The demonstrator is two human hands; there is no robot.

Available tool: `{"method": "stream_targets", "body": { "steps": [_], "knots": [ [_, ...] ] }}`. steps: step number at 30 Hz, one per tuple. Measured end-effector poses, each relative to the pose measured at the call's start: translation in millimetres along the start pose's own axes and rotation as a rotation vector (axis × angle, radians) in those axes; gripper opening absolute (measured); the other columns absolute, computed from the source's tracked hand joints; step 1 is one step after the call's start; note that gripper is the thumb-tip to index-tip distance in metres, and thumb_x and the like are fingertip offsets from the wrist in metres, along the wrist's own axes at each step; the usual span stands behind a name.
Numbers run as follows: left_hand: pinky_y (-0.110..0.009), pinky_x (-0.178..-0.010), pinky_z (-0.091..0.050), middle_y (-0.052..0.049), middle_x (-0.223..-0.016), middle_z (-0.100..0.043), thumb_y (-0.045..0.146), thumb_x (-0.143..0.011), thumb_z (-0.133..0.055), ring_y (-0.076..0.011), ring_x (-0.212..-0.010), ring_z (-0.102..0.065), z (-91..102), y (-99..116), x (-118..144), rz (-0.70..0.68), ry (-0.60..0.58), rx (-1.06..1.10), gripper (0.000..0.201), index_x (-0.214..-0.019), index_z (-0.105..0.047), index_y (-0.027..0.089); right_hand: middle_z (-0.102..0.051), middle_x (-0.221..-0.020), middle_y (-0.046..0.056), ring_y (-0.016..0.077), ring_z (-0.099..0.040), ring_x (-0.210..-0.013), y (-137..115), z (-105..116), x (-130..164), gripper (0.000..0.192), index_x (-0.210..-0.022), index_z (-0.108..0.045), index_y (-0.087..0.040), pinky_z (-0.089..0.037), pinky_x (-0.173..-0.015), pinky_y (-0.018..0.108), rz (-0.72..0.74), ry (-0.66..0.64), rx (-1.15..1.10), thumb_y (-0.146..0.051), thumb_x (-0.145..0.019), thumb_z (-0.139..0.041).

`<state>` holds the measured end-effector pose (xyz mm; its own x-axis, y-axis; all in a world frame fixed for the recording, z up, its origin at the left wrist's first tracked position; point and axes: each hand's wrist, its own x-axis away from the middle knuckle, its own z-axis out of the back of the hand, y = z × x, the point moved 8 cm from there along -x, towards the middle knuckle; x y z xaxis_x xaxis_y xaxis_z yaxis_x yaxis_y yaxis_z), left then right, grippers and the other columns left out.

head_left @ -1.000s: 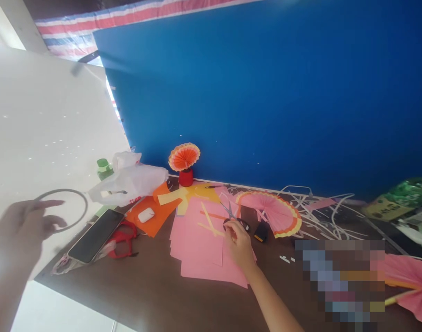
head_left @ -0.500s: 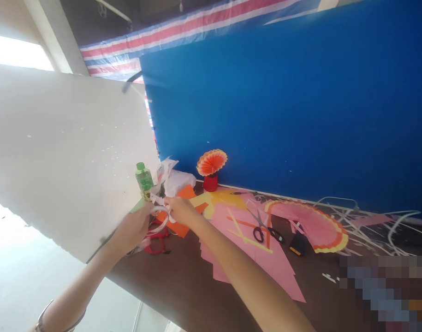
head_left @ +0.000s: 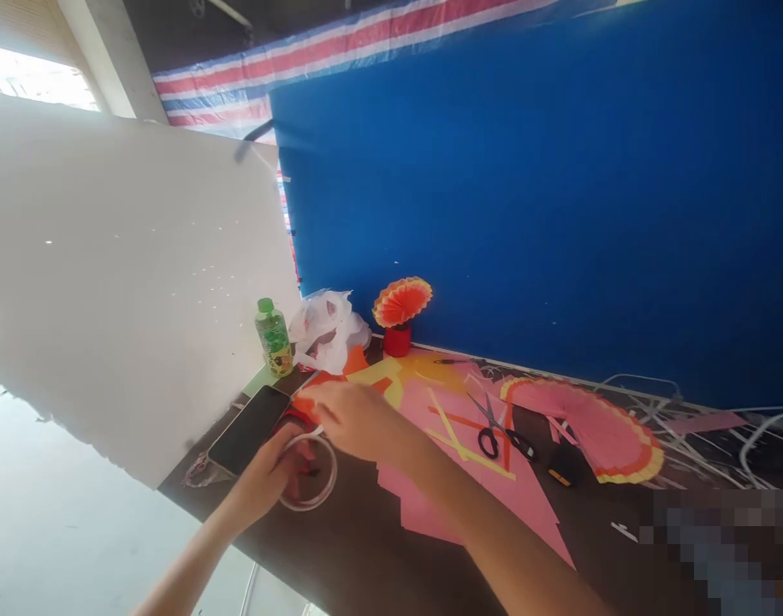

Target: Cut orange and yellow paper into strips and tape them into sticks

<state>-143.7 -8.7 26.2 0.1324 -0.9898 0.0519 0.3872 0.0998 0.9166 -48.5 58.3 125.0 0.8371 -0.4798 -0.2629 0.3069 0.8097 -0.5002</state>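
1. The tape roll (head_left: 309,471) is a thin, pale, see-through ring, held just above the desk (head_left: 340,547) near its left edge.
2. The left hand (head_left: 269,475) grips the ring's left side.
3. The right hand (head_left: 352,417) pinches its top rim.
4. A phone (head_left: 250,429) lies just left.

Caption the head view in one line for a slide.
Left hand holds a tape roll while the right hand pinches at its rim, beside pink paper sheets and scissors.

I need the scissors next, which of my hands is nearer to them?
Right. Your right hand is just left of the scissors on the pink paper; your left hand, gripping the tape ring, is farther left.
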Motion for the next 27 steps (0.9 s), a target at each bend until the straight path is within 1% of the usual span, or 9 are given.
{"method": "stream_targets", "body": {
  "steps": [3,5,9,13,15,17,22,25,27],
  "knots": [
    [-0.02,-0.048,-0.04,-0.001,-0.082,-0.057,0.03,-0.082,-0.038,-0.0076,-0.05,-0.051,-48.4,0.1,-26.2,-0.042,-0.081,0.145,0.017,-0.089,-0.049,0.018,-0.059,-0.105,0.006,0.0166,-0.058,-0.086,63.6,23.6,63.4,0.033,-0.115,-0.051,-0.024,-0.043,-0.081,0.034,-0.288,0.275,-0.178,-0.028,-0.083,-0.044],
    [-0.019,-0.045,-0.038,0.001,-0.073,-0.054,0.03,-0.082,-0.037,-0.0072,-0.047,-0.049,-80.0,2.9,-43.4,-0.083,-0.13,0.172,0.017,-0.083,-0.048,0.018,-0.057,-0.105,0.007,0.0154,-0.057,-0.078,108.3,13.6,104.2,0.036,-0.114,-0.05,-0.021,-0.046,-0.075,0.033,-0.482,0.288,-0.351,-0.035,-0.08,-0.048],
    [-0.02,-0.049,-0.039,0.003,-0.066,-0.046,0.026,-0.084,-0.033,-0.0082,-0.05,-0.045,-131.1,20.4,-67.3,-0.217,-0.163,0.135,0.017,-0.085,-0.048,0.018,-0.058,-0.096,0.005,0.0138,-0.055,-0.073,153.2,-6.3,157.7,0.043,-0.113,-0.049,-0.02,-0.047,-0.067,0.029,-0.572,0.395,-0.594,-0.038,-0.075,-0.056],
    [-0.022,-0.058,-0.038,0.001,-0.071,-0.047,0.025,-0.081,-0.042,-0.0102,-0.062,-0.044,-168.5,49.4,-68.7,-0.384,-0.299,0.102,0.009,-0.084,-0.047,0.018,-0.057,-0.071,0.002,0.0157,-0.051,-0.067,162.4,4.6,180.0,0.015,-0.078,-0.061,-0.019,-0.044,-0.063,0.029,-0.499,0.546,-0.356,-0.033,-0.075,-0.056],
    [-0.022,-0.06,-0.037,0.001,-0.071,-0.047,0.03,-0.082,-0.043,-0.0114,-0.066,-0.044,-183.1,58.7,-64.7,-0.427,-0.406,0.111,0.013,-0.08,-0.047,0.017,-0.057,-0.068,0.003,0.0176,-0.051,-0.069,164.2,13.4,188.5,0.019,-0.068,-0.061,-0.02,-0.044,-0.064,0.031,-0.461,0.638,-0.245,-0.032,-0.078,-0.051],
    [-0.023,-0.059,-0.036,0.001,-0.066,-0.044,0.036,-0.086,-0.036,-0.0113,-0.063,-0.042,-191.4,61.1,-63.4,-0.432,-0.438,0.099,0.025,-0.071,-0.045,0.017,-0.06,-0.078,0.005,0.0197,-0.053,-0.076,164.4,17.6,194.9,0.017,-0.075,-0.064,-0.022,-0.044,-0.069,0.035,-0.414,0.7,-0.21,-0.029,-0.079,-0.049],
    [-0.023,-0.055,-0.033,0.003,-0.061,-0.038,0.039,-0.09,-0.022,-0.0107,-0.056,-0.037,-190.3,49.8,-68.6,-0.399,-0.254,0.047,0.036,-0.066,-0.038,0.018,-0.057,-0.097,0.007,0.0181,-0.053,-0.08,156.8,9.8,200.8,0.04,-0.112,-0.054,-0.024,-0.045,-0.075,0.035,-0.365,0.7,-0.317,-0.024,-0.072,-0.058],
    [-0.024,-0.057,-0.034,0.001,-0.065,-0.041,0.038,-0.091,-0.02,-0.0114,-0.059,-0.039,-192.4,45.1,-64.6,-0.438,-0.244,0.018,0.034,-0.07,-0.039,0.018,-0.055,-0.103,0.007,0.0189,-0.053,-0.084,150.4,7.1,201.3,0.049,-0.112,-0.053,-0.023,-0.045,-0.076,0.034,-0.401,0.739,-0.387,-0.028,-0.066,-0.067],
    [-0.025,-0.06,-0.036,0.0,-0.069,-0.044,0.037,-0.091,-0.02,-0.012,-0.062,-0.041,-195.4,44.9,-58.9,-0.495,-0.276,0.003,0.032,-0.075,-0.041,0.018,-0.056,-0.102,0.006,0.0195,-0.053,-0.086,148.7,6.9,201.0,0.044,-0.106,-0.055,-0.022,-0.045,-0.077,0.033,-0.449,0.791,-0.436,-0.029,-0.065,-0.068]
  ]
}}
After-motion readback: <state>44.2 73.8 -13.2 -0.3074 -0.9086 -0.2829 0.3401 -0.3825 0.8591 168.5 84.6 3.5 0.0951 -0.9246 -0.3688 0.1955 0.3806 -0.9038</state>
